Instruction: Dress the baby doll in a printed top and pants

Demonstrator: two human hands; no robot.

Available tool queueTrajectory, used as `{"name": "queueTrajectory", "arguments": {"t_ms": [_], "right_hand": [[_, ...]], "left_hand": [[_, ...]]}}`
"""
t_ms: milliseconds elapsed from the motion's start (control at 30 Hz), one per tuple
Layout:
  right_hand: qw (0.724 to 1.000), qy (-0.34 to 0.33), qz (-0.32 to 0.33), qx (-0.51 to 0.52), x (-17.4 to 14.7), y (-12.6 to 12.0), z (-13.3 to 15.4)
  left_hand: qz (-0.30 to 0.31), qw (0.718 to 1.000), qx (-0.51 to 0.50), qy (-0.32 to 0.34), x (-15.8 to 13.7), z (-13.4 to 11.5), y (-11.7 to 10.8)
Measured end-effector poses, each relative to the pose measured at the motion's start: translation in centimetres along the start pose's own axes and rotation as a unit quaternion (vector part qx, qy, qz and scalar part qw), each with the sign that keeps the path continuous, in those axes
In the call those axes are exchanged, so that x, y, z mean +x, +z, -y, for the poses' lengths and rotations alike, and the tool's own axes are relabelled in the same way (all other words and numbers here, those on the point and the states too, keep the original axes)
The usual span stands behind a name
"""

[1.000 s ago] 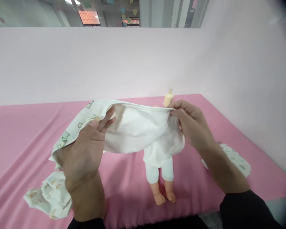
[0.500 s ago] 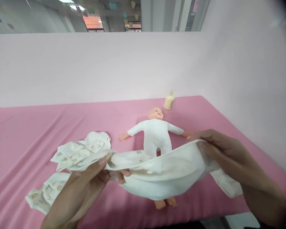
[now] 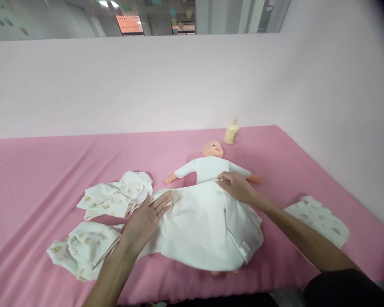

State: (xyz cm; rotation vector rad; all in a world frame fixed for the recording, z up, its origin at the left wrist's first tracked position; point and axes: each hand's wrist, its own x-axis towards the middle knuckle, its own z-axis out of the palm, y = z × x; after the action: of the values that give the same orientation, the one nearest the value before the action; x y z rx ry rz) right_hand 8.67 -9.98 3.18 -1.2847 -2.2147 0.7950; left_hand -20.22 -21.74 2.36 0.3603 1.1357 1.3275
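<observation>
A white baby garment lies spread over the lower body and legs of a baby doll, with a small tag at its lower right. My right hand pinches the garment's upper edge over the doll's belly. At the garment's left edge, my left hand is open, fingers stretched out and palm turned up, partly against the cloth. The doll lies on its back in a white suit, arms spread wide. Only its toes show beneath the garment's lower edge.
Two folded printed garments, an upper one and a lower one, lie at left on the pink sheet. A folded printed cloth is at right. Beyond the doll's head stands a pale yellow pump bottle. White walls border the surface.
The garment has gone from being stretched between both hands to lying over the doll. My left hand has let go and opened; my right hand has moved left, still holding the edge.
</observation>
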Motion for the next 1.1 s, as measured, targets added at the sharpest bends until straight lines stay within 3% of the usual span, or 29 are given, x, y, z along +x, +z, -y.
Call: {"name": "queueTrajectory", "arguments": {"t_ms": [167,367,600,767,833,933,1033,1100], "right_hand": [[0.993,0.009,-0.031,-0.110,4.2,1.6,-0.9],[0.968,0.030,-0.039,-0.247,5.8,2.4,-1.2],[0.966,0.030,-0.043,-0.253,5.4,2.1,-1.6],[0.978,0.030,-0.050,-0.201,5.4,2.0,-2.0],[0.982,0.034,-0.064,-0.176,5.2,2.0,-2.3],[0.989,0.040,-0.082,-0.120,4.5,1.7,-2.9],[0.993,0.052,-0.085,-0.059,3.4,0.9,-3.5],[0.993,0.069,-0.097,-0.029,2.8,0.2,-4.0]], "left_hand": [[-0.008,0.999,0.004,0.033,4.7,0.1,-1.2],[-0.035,0.999,0.012,0.014,8.2,1.2,-2.1],[-0.005,1.000,0.013,0.019,8.9,3.1,-3.7],[-0.023,0.997,0.064,0.045,7.9,3.5,-2.6],[-0.058,0.985,0.133,0.089,7.4,3.5,-1.7],[-0.094,0.941,0.272,0.180,6.9,3.2,-0.4],[-0.067,0.900,0.368,0.224,7.3,2.4,1.2],[-0.022,0.892,0.398,0.213,8.3,1.8,2.5]]}}
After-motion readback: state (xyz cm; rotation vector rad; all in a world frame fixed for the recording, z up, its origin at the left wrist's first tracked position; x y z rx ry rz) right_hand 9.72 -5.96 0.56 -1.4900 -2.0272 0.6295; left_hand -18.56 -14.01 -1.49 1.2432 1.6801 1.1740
